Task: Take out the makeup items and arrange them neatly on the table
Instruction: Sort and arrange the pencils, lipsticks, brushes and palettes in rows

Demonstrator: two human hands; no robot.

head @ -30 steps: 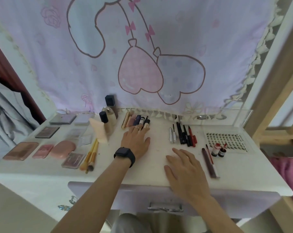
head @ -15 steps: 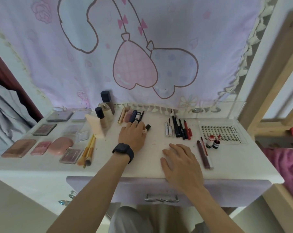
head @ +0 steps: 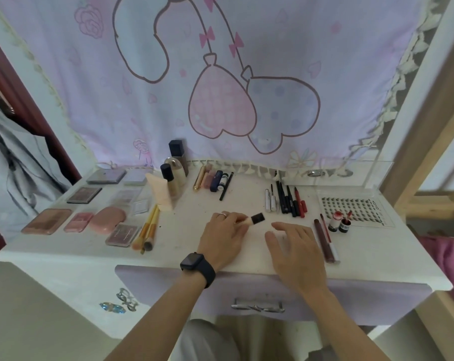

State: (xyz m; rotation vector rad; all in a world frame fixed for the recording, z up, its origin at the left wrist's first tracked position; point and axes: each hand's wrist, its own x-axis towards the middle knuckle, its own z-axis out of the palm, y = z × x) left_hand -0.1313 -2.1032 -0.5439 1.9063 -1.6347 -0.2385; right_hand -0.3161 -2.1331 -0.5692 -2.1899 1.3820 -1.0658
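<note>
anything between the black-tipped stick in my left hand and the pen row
Nothing visible: only bare table between the black-tipped stick in the left hand and the pen row. The right hand is off that line.

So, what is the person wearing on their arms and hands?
Both forearms are bare, no sleeves. The left hand has a black smartwatch with a dark band at its wrist and a thin ring on one finger. The right hand wears nothing.
</note>
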